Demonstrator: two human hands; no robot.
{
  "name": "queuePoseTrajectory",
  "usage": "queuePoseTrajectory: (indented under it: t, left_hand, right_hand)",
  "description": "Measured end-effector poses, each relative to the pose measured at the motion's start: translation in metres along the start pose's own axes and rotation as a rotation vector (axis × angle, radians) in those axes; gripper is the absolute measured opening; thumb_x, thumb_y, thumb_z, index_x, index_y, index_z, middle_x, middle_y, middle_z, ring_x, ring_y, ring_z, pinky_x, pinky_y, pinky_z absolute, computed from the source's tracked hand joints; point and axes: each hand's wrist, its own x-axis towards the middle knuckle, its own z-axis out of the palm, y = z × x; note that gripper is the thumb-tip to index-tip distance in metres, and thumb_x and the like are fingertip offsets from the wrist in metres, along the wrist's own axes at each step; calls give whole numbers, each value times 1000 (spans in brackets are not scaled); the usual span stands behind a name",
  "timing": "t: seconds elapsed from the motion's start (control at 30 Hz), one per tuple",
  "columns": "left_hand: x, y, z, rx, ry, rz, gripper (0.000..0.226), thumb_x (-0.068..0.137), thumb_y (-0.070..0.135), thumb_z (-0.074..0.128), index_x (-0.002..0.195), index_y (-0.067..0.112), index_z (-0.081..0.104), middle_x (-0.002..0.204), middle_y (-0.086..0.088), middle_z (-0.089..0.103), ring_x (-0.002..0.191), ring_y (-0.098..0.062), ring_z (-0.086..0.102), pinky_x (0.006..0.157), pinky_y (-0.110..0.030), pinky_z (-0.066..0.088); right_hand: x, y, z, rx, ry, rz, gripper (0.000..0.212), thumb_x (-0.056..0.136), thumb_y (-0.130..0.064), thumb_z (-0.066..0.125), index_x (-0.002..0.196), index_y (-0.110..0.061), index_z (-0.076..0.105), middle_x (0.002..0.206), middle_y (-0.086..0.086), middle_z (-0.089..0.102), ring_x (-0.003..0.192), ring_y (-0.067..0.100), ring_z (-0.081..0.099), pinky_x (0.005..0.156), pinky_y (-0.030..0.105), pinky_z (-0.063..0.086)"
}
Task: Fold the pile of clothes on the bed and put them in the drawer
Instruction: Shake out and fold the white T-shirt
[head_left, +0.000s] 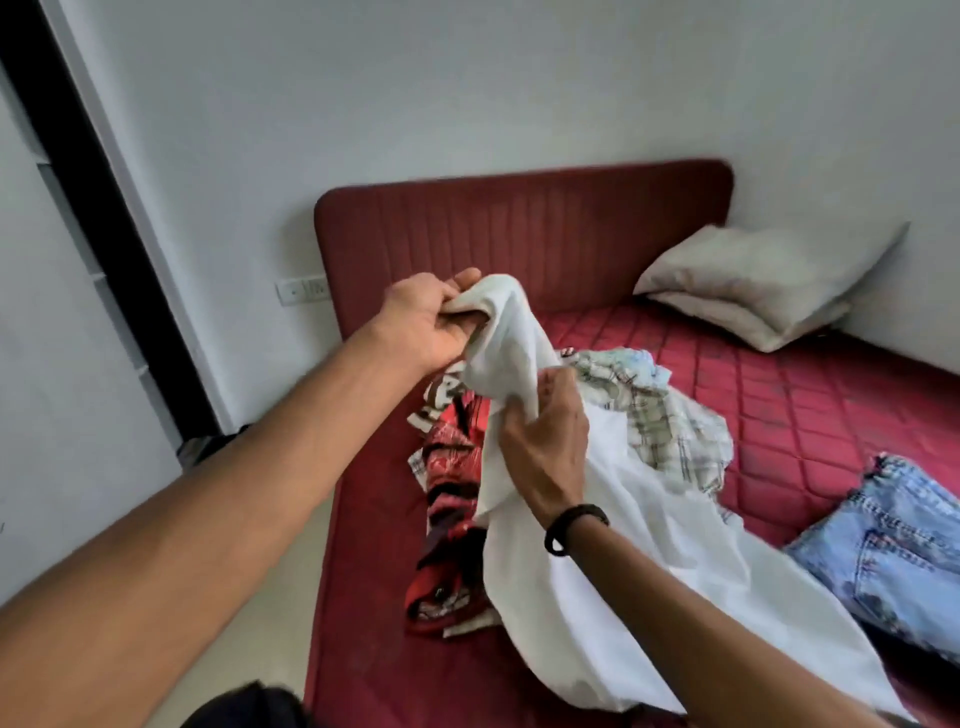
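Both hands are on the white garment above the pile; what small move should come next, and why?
Probably draw the hands apart to spread the white garment flat. The left hand grips one bunched end high up, the right hand pinches the cloth lower, and the rest trails crumpled over the bed, so no edge is ready for folding.

Matt white cloth garment (597, 519), faded blue denim jeans (893, 545), quilted red mattress (810, 415).

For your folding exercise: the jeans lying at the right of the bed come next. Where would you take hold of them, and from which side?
Probably the near, wide end of the jeans, where seams and a pocket show, taken at its two corners, one per hand. Come from above on the near right side: they lie flat on the bed, apart from the pile, nothing on top. Their right part runs out of view.
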Motion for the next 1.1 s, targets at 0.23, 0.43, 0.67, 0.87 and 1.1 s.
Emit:
queuePoseTrajectory:
  t: [0.23,0.43,0.67,0.87,1.1]
  left_hand:
    - [-59,75,5,874,57,518,41,98,12,53,138,20,54,96,-9,69,82,-28,68,77,-41,59]
    - [-111,84,-7,1762,-110,1298,102,78,45,82,157,48,17,138,8,54,125,-11,54,99,-29,48]
    - [-142,90,26,1667,-339,1584,52,97,31,69,145,38,49,120,11,58,102,-3,56,91,-21,48]
    - [-153,128,37,1359,-335,1168,16,91,14,74,103,23,79,97,4,78,92,-11,73,85,-29,57]
    - [-151,141,19,1092,-207,783,17,93,1,65,101,8,79,89,-6,77,77,-12,70,64,-26,57]
  right_hand:
    - [137,-103,-61,87,-44,-185,22,87,-11,49,67,-14,56,55,-15,49,52,3,42,50,25,36]
    - [175,-188,-83,-75,-453,-170,20,91,-21,56,74,-15,65,66,1,59,59,14,54,55,28,44]
    - [164,-231,-80,22,-803,-188,22,97,-16,49,86,-4,64,82,7,69,74,14,63,70,29,49]
    - [148,-214,-69,351,-649,-111,61,81,-79,59,82,-18,63,73,2,60,66,17,55,68,33,41]
    - [84,-188,-50,356,-751,-268,49,80,-51,85,111,-17,67,108,7,78,100,27,75,86,41,61]
